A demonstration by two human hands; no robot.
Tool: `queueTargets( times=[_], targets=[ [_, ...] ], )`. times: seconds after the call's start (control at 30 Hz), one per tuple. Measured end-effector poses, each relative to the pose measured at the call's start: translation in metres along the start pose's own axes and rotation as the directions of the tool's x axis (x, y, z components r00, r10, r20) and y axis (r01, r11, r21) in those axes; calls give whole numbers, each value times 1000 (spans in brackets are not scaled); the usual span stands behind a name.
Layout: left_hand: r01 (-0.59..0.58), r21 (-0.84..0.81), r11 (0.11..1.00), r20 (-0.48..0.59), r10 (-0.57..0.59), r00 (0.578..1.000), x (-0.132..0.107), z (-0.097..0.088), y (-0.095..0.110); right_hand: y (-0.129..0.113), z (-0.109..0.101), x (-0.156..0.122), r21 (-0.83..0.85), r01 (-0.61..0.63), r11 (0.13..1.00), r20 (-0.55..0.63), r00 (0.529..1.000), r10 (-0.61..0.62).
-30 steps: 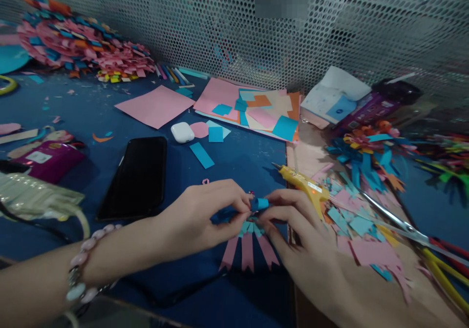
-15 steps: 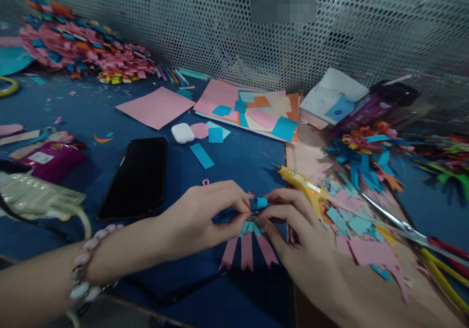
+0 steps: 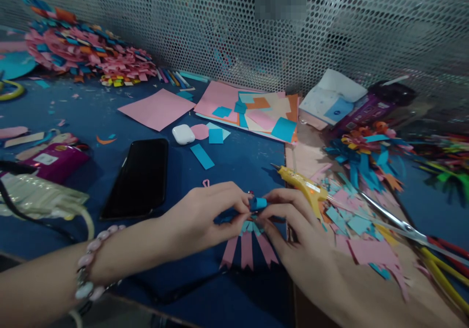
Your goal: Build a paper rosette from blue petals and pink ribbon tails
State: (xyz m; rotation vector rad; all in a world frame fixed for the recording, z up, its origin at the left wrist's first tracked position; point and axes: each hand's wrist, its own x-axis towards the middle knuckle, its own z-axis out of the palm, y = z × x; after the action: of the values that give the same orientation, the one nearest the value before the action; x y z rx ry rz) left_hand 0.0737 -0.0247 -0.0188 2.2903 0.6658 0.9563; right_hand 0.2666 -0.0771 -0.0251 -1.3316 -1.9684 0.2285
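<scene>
My left hand (image 3: pixel 210 213), with a beaded bracelet at the wrist, pinches the left side of a small blue paper loop (image 3: pixel 259 203). From the other side, the fingers of my right hand (image 3: pixel 302 225) close on the same loop. Just below the fingertips, a paper rosette piece shows teal folds (image 3: pixel 252 227) and pink notched tails (image 3: pixel 247 252) spread over the blue tabletop. Its upper part is mostly hidden by my fingers. To the right of my right hand lies a yellow glue gun (image 3: pixel 302 181), nozzle pointing left.
A black phone (image 3: pixel 137 179) and a white earbud case (image 3: pixel 183 134) lie left of centre. Paper sheets (image 3: pixel 216 101) rest by the perforated metal panel (image 3: pixel 205 30). Scissors (image 3: pixel 406 228) and paper scraps (image 3: pixel 373 252) lie right, a power strip (image 3: pixel 44 196) left.
Both hands keep the same pinch on the blue paper loop, almost unmoved. The view has shifted slightly, so things at the left appear a little further right.
</scene>
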Motion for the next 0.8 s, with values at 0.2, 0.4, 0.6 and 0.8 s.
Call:
queueTargets(
  times=[0.2, 0.4, 0.6, 0.8],
  targets=[
    [-27, 30, 999, 15, 27, 1000, -2, 0, -2, -1, -1, 1, -25, -18, 1000, -9, 1000, 17],
    [-40, 51, 998, 27, 39, 999, 0, 1, -2, -2, -2, 1, -18, -29, 999, 0, 1000, 30],
    [-43, 37, 998, -6, 43, 999, 2, 0, 0, 0, 0, 4, 81, -50, 995, 38, 998, 47],
    [0, 51, 999, -22, 1, 1000, 4, -3, 2, 5, 5, 1, 335, -257, 907, 97, 966, 238]
  ],
)
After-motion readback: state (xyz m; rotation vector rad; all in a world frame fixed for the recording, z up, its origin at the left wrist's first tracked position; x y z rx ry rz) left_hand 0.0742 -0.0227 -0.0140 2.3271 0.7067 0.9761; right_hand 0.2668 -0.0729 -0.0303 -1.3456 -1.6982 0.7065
